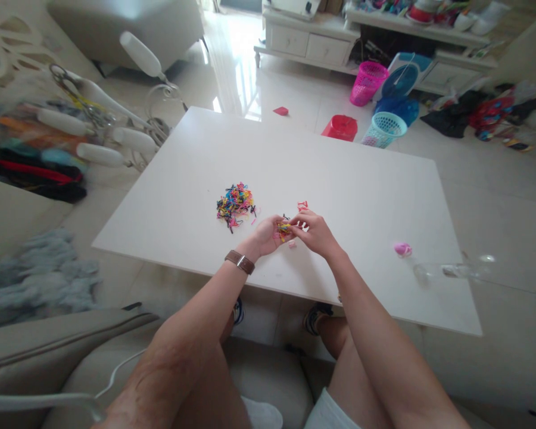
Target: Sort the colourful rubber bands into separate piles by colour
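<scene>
Both hands meet over the near middle of a white table (361, 173). My left hand (268, 235), with a brown watch band on its wrist, curls round a small bunch of coloured rubber bands (284, 229). My right hand (317, 232) is closed in a pinch on the same bunch. A loose pile of multicoloured rubber bands (234, 204) lies on the table a little left of the hands. A few red and pink bands (302, 205) lie just beyond the fingers.
A small pink object (402, 249) and a clear glass item (455, 271) lie at the table's right. Beyond the table on the floor stand a red bowl (340, 127), a teal basket (385, 129) and a pink basket (367, 82). A rack with clutter is at left.
</scene>
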Demonstrator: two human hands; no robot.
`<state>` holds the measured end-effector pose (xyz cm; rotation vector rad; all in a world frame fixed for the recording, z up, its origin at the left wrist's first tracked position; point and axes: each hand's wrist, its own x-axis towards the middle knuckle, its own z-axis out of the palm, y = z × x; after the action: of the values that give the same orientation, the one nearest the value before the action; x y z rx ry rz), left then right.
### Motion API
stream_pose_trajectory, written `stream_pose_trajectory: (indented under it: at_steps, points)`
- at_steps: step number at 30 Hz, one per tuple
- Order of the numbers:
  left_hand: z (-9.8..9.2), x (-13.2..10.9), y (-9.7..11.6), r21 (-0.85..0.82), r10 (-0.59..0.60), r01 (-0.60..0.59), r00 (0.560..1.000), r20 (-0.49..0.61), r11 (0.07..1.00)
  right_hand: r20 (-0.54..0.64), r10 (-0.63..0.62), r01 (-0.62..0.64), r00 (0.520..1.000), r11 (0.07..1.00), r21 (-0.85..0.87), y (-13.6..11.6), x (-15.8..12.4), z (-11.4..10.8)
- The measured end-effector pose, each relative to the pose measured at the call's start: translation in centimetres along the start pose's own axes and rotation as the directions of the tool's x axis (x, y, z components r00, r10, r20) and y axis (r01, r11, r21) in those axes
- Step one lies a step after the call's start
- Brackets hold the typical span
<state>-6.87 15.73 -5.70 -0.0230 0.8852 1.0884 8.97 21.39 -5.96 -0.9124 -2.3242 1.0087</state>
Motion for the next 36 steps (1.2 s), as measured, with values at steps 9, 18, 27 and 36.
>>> stream_pose_trajectory:
  at_steps: [9, 18, 27, 36]
  points:
    - [-0.5, 0.7, -0.2, 0.010, 0.025, -0.024, 0.999, -0.027, 1.000, -0.014, -0.006, 0.006, 1.000, 1.000, -0.022, 0.0, 0.0, -0.1]
    - [-0.5, 0.8, -0.2, -0.018, 0.059, -0.060, 0.996, -0.071, 0.998, -0.060, -0.006, 0.005, 0.998, 1.000, -0.012, -0.1, -0.1, -0.3]
    - [-0.5, 0.7, -0.3, -0.008, 0.093, -0.093, 0.994, -0.064, 0.996, -0.089, 0.017, -0.020, 0.996, 0.999, -0.029, -0.3, -0.1, -0.5]
    - [-0.4, 0.3, -0.2, -0.037, 0.080, -0.084, 0.991, -0.106, 0.996, -0.226, 0.310, -0.352, 0.924, 0.919, -0.177, 3.3, -0.9, -3.1]
